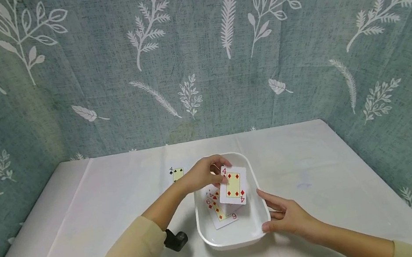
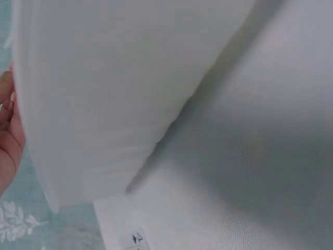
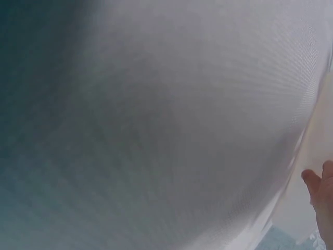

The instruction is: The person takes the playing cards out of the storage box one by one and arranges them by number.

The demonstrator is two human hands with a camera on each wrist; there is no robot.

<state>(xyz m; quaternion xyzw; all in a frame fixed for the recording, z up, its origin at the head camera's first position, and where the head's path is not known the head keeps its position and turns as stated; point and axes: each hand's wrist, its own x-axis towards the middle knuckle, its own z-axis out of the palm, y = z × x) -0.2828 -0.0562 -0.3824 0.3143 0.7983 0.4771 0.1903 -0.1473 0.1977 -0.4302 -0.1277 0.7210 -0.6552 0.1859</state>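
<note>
My left hand point(image 1: 205, 174) pinches a four of diamonds playing card point(image 1: 232, 185) face up over a white tray point(image 1: 261, 204). Inside the tray lies a six of diamonds point(image 1: 221, 219), overlapping another red-marked card point(image 1: 213, 195) that is partly hidden by the held one. At the tray's right side my right hand point(image 1: 293, 220) holds the rim, index finger and thumb spread along it. A four of spades point(image 1: 177, 174) rests on the table behind my left forearm, its lower part covered. The left wrist view is mostly filled by the tray's outer wall point(image 2: 114, 94).
The table has a white cloth point(image 1: 307, 166) with faint creases. Behind it and along both sides hang blue-green curtains point(image 1: 212, 114) with white leaf prints. A black device point(image 1: 175, 240) shows beside my left wrist, left of the tray.
</note>
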